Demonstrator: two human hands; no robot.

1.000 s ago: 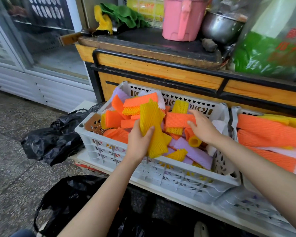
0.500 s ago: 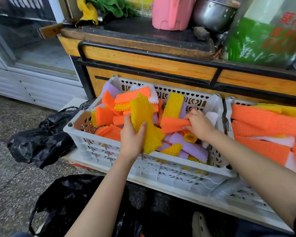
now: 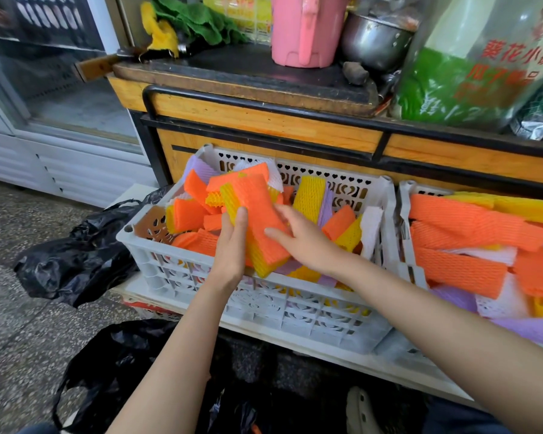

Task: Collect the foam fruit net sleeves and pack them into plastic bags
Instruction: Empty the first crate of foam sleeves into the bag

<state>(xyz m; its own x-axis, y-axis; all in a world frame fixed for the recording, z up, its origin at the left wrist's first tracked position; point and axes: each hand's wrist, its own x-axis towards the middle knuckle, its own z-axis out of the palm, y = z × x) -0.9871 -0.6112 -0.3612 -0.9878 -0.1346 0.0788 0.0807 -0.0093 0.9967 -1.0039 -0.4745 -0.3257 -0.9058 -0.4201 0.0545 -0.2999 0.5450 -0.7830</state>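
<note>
1. Head view is showing the left hand (image 3: 231, 245) gripping a stack of foam sleeves (image 3: 265, 261) just above the white crate (image 3: 295, 311). Its fingers are curling round the stack's left edge.
2. The right hand (image 3: 306, 242) is lying on the orange sleeve (image 3: 256, 205) on top of the stack and pressing it down. Fingers and thumb are looking nearly straight, and whether any finger is hooking behind is not showing.
3. Risk: the left hand is clamping one edge only. If the right hand is lifting off, the springy foam is likely to be fanning out and dropping back into the crate.
4. Risk: the black plastic bag (image 3: 76, 261) is lying collapsed on the floor (image 3: 19, 339), well apart from the stack. Opening it one-handed is likely to be spilling sleeves.
</note>
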